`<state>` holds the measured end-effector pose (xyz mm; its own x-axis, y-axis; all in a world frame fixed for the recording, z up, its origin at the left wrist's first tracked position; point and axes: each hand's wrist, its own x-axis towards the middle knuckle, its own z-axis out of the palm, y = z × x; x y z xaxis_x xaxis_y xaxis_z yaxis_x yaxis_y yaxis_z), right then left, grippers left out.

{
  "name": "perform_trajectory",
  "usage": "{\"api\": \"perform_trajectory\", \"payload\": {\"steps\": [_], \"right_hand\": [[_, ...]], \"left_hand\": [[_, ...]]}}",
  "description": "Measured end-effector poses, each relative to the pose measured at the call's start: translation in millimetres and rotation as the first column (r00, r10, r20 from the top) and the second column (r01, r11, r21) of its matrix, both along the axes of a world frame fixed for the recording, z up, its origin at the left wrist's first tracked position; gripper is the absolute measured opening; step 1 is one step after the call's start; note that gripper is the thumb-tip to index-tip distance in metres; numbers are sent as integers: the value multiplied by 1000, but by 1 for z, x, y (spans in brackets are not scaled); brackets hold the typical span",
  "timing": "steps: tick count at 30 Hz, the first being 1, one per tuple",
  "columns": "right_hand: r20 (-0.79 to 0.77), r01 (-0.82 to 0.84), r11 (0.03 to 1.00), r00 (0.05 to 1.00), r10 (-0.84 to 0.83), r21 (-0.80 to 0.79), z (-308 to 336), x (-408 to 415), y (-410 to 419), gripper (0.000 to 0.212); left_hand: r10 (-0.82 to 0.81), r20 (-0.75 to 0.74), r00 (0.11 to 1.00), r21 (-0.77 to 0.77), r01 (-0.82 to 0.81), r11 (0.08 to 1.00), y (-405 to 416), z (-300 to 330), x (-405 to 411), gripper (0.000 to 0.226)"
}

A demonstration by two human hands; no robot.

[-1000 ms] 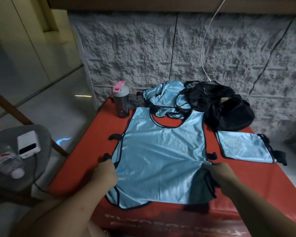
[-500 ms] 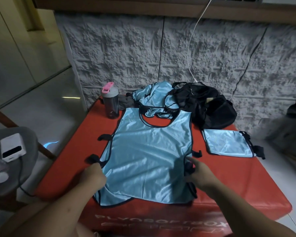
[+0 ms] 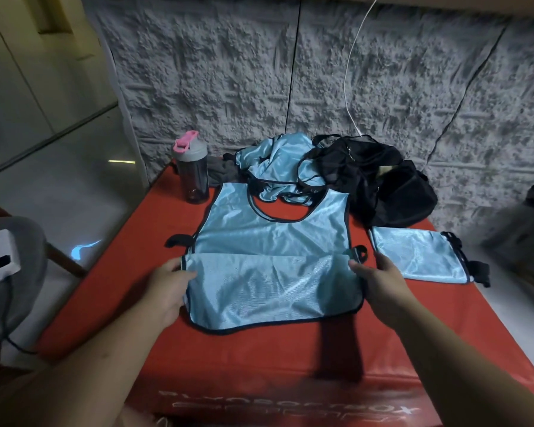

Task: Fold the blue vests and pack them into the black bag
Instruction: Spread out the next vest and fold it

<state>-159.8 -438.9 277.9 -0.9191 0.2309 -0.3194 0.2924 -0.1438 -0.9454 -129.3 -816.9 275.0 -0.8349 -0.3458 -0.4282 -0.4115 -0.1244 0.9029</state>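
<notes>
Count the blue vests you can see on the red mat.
3: one being folded, one folded at the right, one crumpled by the black bag. The heap may hide more.

One blue vest (image 3: 272,257) spread flat; one folded vest (image 3: 420,255); one crumpled heap of vests (image 3: 276,167) (number inside unclear); one black bag (image 3: 379,180); one bottle (image 3: 191,167); two hands.

A dim indoor scene with a cool, murky cast. Soft light falls from above, giving the blue vest (image 3: 272,257) a satin sheen and leaving a dark shadow on the red mat (image 3: 111,291) below the right forearm. A bright streak of glare reflects off the glossy floor (image 3: 74,186) at left. Wide-angle distortion bends the wall (image 3: 413,87) and edges; forearms nearest the camera look soft.
</notes>
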Motion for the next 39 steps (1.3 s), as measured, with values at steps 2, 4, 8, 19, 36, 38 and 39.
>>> {"api": "perform_trajectory", "payload": {"steps": [2, 4, 8, 19, 36, 38, 39], "right_hand": [[5, -40, 981, 999, 40, 189, -2, 5, -5, 64], [-2, -121, 935, 992, 129, 334, -10, 9, -9, 64], [34, -173, 865, 983, 178, 470, -14, 17, -17, 86], [67, -45, 789, 998, 5, 613, -1, 45, -9, 36], [82, -20, 976, 997, 3, 218, 7, 37, -4, 12], [78, -12, 982, 997, -2, 186, 7, 36, -6, 9], [75, -7, 987, 997, -5, 160, 8, 36, -7, 8]], "left_hand": [[-118, 38, 992, -75, 120, 990, 2, 0, 0, 43], [-207, 90, 974, -164, 220, 962, 3, -2, 0, 64], [-229, 195, 954, -327, 283, 901, -5, -8, 5, 67], [-161, 97, 982, -770, 177, 614, -10, 2, 34, 28], [-261, 79, 962, -937, 161, 310, 6, -5, 45, 39], [-457, -20, 889, -927, 155, 342, 18, -11, 53, 40], [-562, -8, 827, -910, 227, 348, 26, -14, 57, 40]]}}
